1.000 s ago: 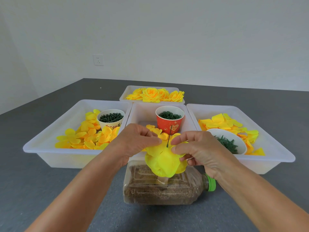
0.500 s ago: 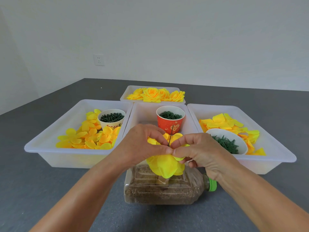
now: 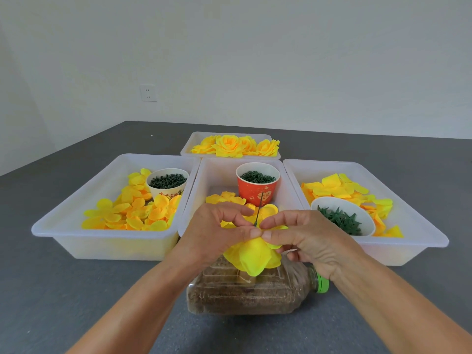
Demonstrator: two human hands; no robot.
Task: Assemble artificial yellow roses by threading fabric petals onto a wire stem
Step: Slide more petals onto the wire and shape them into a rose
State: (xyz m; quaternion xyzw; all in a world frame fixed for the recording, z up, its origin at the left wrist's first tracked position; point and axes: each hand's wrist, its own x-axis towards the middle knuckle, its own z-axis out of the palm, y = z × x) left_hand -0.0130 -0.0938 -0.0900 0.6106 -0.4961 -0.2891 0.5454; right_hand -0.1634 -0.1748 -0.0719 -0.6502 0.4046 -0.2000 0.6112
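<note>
Both hands pinch the petals (image 3: 251, 259) at the stem (image 3: 259, 210): left hand (image 3: 217, 236) and right hand (image 3: 306, 238) meet thumb-to-thumb, wire rising upright between them.

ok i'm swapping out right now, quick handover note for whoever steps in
Left hand: pinching the petals at the wire stem.
Right hand: pinching the same spot from the other side.
The stem stands over the bottle, its tip poking up past the fingers.
Done: finished roses in the back tray; several petals threaded on this stem.
Left: seat the petals, add more from the side trays, and probably a green piece from the red cup.
</note>
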